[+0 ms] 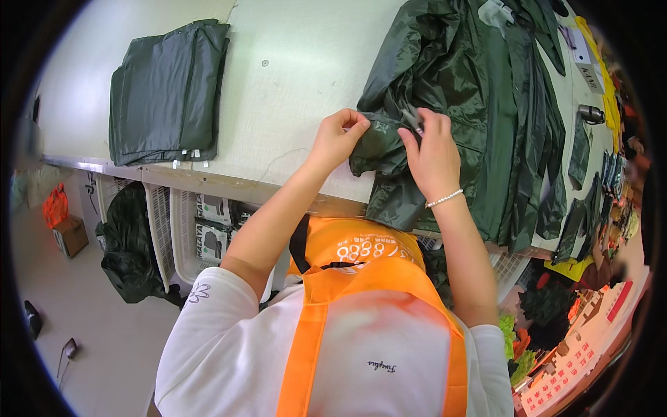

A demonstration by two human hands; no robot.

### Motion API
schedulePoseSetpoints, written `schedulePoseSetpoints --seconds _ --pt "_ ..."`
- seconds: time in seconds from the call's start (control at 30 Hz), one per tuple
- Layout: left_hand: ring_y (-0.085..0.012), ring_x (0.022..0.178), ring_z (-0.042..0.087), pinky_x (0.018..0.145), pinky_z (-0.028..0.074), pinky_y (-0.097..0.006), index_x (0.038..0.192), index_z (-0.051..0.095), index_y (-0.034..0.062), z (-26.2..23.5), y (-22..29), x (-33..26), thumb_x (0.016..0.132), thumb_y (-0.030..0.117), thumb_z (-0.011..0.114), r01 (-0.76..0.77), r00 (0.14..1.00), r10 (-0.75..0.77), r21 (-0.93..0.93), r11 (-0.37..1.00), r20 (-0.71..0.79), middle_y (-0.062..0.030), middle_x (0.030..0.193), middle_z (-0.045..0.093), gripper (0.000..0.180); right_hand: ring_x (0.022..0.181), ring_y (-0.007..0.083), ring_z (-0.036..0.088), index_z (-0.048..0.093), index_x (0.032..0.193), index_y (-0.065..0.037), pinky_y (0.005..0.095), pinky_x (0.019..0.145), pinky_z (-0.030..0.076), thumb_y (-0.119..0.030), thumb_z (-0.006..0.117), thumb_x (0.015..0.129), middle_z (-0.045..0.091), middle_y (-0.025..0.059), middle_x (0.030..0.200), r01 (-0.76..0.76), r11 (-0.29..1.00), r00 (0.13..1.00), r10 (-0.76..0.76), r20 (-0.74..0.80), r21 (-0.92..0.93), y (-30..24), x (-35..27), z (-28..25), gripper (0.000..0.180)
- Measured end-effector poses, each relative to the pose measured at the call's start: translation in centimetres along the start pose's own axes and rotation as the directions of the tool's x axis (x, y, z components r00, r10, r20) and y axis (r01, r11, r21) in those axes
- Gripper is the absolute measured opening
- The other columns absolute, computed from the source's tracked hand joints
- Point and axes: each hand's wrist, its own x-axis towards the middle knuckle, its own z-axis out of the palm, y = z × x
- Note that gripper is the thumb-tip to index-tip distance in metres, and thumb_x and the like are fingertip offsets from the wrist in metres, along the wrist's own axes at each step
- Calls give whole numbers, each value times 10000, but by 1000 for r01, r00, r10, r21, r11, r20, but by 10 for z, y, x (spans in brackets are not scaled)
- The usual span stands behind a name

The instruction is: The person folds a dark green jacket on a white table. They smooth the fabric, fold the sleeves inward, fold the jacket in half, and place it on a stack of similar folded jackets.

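Observation:
A dark green, shiny raincoat-like garment (451,76) lies spread over the right part of the table. My left hand (336,144) pinches the edge of a dark green flap (381,142) between thumb and fingertips. Beside that flap, my right hand (436,158) is closed around small dark thread snips (413,119), their blades blurred and pointing up and left. Whether the blades touch the fabric I cannot tell. A bracelet of pale beads circles my right wrist. Further left on the table rests a neat stack of folded dark green garments (156,94), small white labels showing at its near edge.
More green garments (549,160) overlap on the right. Beyond them are a white box (587,66) and a dark bottle (590,114). Under the pale table (292,83) stand white plastic baskets (182,236) with packages. A cardboard box (71,236) sits on the floor at left.

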Motion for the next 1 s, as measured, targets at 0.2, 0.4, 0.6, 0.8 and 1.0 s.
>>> schedulePoseSetpoints --seconds 0.2,0.4,0.6,0.8,1.0 --pt "-60 731 549 658 441 -198 875 600 -6 0 4 -4 870 94 613 -25 1000 25 -54 998 1 -15 795 622 101 737 231 593 570 864 -77 356 637 465 -233 585 860 526 73 820 318 922 942 -281 182 -221 -24 12 4 157" --pt "-78 805 585 727 466 -204 887 586 -19 -4 1 -6 882 73 602 -12 1000 13 -55 998 21 -44 862 646 94 727 242 615 577 836 -72 354 616 496 -233 576 864 549 86 809 280 932 940 -218 263 -229 -28 19 12 164" --pt "-109 861 605 792 481 -226 893 584 -27 -5 -1 -8 881 60 596 -1 1000 3 -65 998 22 -77 915 656 88 726 252 623 575 822 -79 357 613 506 -223 572 866 557 88 807 310 922 932 -246 266 -233 -34 21 11 151" --pt "-93 866 587 792 476 -239 870 598 -18 -10 7 -21 864 67 616 -48 998 47 13 999 39 -55 934 660 87 760 272 625 592 867 -80 377 649 504 -248 572 870 570 98 835 235 955 939 -175 295 -179 -31 22 14 169" --pt "-57 714 541 661 439 -215 849 627 19 -87 -5 -161 854 110 636 242 968 -210 301 922 -134 3 782 620 91 786 287 620 617 1007 -59 368 694 497 -254 600 869 607 121 942 5 983 994 -26 110 185 15 33 3 239"
